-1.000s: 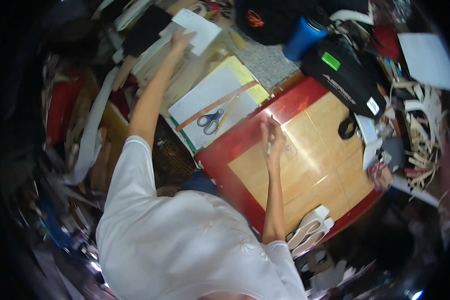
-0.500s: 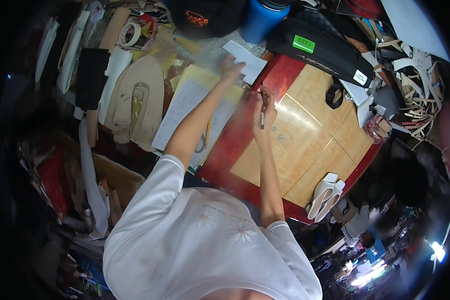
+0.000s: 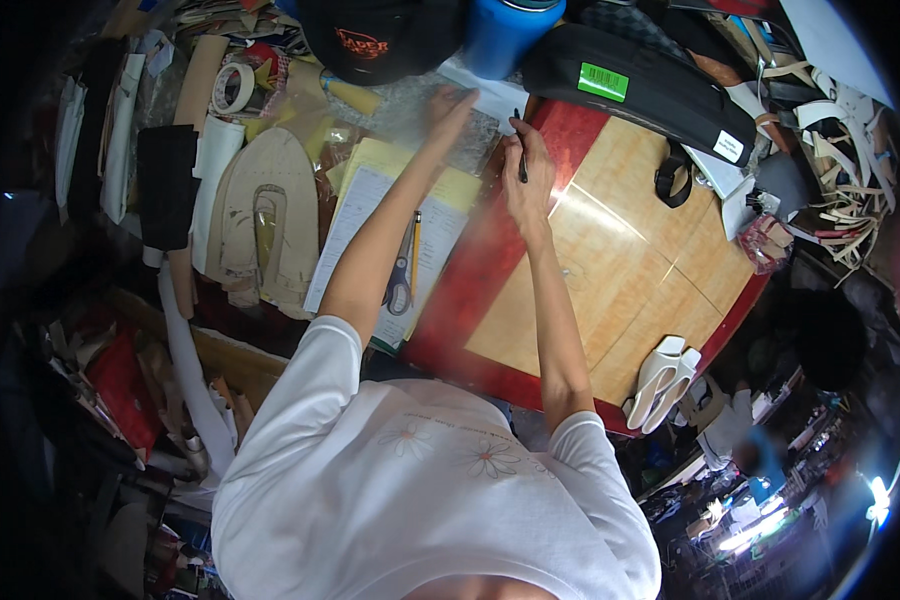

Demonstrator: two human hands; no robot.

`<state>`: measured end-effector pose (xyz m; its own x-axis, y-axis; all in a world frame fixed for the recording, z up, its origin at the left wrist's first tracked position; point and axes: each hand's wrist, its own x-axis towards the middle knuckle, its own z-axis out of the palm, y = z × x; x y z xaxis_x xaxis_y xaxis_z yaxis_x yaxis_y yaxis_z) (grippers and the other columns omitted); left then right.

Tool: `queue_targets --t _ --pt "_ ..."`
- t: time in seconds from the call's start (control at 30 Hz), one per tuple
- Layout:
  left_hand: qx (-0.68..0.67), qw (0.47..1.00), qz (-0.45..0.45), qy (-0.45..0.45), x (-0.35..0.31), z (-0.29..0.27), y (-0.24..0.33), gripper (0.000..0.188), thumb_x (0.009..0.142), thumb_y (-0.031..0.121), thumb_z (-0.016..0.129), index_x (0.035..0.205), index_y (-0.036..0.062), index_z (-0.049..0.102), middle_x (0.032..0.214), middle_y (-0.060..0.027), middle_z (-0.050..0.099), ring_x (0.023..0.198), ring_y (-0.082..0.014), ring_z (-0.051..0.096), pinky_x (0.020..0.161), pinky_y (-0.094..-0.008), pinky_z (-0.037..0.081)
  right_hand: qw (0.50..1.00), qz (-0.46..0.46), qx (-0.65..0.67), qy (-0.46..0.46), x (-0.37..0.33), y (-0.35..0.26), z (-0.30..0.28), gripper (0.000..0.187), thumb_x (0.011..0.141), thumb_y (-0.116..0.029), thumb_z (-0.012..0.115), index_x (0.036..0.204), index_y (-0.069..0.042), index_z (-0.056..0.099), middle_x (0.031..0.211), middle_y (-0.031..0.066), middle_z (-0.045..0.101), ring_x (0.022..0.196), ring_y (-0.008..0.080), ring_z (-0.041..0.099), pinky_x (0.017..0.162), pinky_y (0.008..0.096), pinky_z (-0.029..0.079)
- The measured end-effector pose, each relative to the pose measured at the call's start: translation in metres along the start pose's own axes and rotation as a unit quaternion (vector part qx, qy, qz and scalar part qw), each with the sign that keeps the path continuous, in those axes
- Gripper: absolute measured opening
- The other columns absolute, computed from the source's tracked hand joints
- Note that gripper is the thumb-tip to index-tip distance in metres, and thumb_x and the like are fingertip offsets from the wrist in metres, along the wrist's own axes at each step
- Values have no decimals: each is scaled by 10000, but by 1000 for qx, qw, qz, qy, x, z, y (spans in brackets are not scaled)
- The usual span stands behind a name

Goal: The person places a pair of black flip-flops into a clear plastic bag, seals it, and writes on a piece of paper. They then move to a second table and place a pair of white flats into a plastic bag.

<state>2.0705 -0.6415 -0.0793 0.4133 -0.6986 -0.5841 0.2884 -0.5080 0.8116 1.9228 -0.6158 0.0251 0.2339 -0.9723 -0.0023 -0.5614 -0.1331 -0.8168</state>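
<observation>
My left hand is at the back of the table, its fingers closed on the left edge of a small white paper. The paper lies just in front of a blue bottle. My right hand grips a dark pen, which points away from me with its far end by the paper's right side. Under my left forearm are written sheets on a yellow pad. Scissors and a yellow pencil rest on those sheets.
A wood-topped table with red borders carries a pair of white open shoes at its near right corner. Behind are a black case and black cap. Beige pattern pieces and a tape roll lie left; strap scraps pile right.
Both hands have moved farther from me. The paper has shifted closer to the blue bottle, and the pen has come up beside it. More of the scissors shows now.
</observation>
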Motion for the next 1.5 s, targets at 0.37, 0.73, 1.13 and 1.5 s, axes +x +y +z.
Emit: queue_targets --t 0.37,0.73,1.13,1.5 --pt "343 900 251 95 3 -29 -23 521 697 304 820 1018 -4 548 731 -86 656 662 -209 652 629 -322 507 980 -41 -190 -49 18 34 44 439 785 -73 572 1221 -41 527 1084 164 598 1011 331 568 846 422 479" --pt "302 925 228 45 1 -36 -12 426 701 312 824 889 24 574 709 -79 652 637 -152 627 599 -288 502 946 -88 -292 -110 44 48 59 486 684 -89 663 1163 -69 583 1063 125 570 986 298 565 815 416 488" --pt "181 951 250 23 -118 -68 -48 89 884 23 588 969 19 616 999 -55 610 879 -148 576 754 -271 482 993 -93 -54 -57 -77 13 6 109 706 30 589 777 -52 588 936 136 564 928 332 558 778 422 488" --pt "110 978 81 -157 -272 -24 -83 471 1021 350 339 1018 -33 613 961 -104 643 845 -166 580 831 -299 438 937 263 -82 215 -334 94 -224 218 865 -109 563 1061 -40 630 1001 143 631 857 260 620 774 360 489"
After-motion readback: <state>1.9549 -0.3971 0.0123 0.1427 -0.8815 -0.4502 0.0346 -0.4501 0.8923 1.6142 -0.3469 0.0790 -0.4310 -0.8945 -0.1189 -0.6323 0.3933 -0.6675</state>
